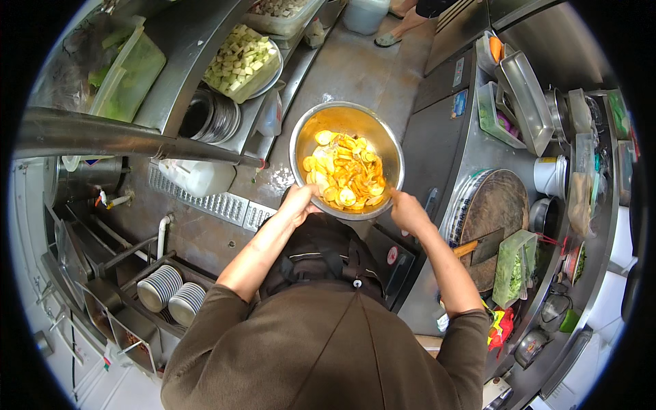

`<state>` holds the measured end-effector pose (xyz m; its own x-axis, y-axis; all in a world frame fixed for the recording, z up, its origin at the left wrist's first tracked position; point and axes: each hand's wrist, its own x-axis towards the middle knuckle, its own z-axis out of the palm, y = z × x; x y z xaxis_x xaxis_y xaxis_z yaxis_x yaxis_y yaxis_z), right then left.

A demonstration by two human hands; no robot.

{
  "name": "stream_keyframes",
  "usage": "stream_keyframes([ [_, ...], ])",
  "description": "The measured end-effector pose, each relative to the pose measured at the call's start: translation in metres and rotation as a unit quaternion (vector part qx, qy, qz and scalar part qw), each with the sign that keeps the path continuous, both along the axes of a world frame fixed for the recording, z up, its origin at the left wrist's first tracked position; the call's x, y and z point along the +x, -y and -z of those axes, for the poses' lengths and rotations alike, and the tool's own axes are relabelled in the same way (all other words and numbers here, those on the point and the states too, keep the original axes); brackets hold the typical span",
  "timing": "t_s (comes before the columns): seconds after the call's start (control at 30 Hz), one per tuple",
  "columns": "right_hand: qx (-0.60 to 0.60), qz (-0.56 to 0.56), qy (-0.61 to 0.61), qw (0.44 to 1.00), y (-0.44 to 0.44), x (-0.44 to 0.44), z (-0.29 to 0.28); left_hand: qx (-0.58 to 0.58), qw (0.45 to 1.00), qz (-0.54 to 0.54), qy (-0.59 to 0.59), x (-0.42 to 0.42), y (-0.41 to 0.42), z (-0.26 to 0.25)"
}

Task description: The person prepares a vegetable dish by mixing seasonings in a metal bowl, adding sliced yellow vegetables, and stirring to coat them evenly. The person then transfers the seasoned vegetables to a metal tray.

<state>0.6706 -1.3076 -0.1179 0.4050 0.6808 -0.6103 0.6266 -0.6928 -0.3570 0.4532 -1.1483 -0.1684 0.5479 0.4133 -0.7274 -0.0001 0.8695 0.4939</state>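
Observation:
A wide stainless steel mixing bowl (333,114) is held out in front of my apron, above the floor. Round, pale slices coated in a yellow-orange sauce (351,171) lie heaped in its lower half; they look like a sliced vegetable. My left hand (301,202) grips the near left rim, thumb over the edge and fingers underneath. At the near right rim, my right hand (410,212) is closed on the bowl's edge, its fingertips mostly hidden behind the knuckles.
On the right counter stand a round wooden chopping board (494,215), a cleaver (487,246) and a tub of chopped greens (514,269). Diced vegetable (243,59) fills a container on the left shelf. A plastic jug (197,177) stands near the floor drain (233,207). Another person's legs (407,25) show ahead.

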Motion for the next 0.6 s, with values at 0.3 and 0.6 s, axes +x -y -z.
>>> stream_keyframes([
  [0.3,0.035,-0.034,0.019,0.999,-0.049,-0.068,-0.057,0.049,0.995,0.058,-0.062,-0.032,-0.019,0.024],
  [0.6,0.102,-0.046,0.057,0.992,-0.088,-0.081,0.008,-0.033,0.993,0.114,0.0,-0.054,-0.07,0.008],
])
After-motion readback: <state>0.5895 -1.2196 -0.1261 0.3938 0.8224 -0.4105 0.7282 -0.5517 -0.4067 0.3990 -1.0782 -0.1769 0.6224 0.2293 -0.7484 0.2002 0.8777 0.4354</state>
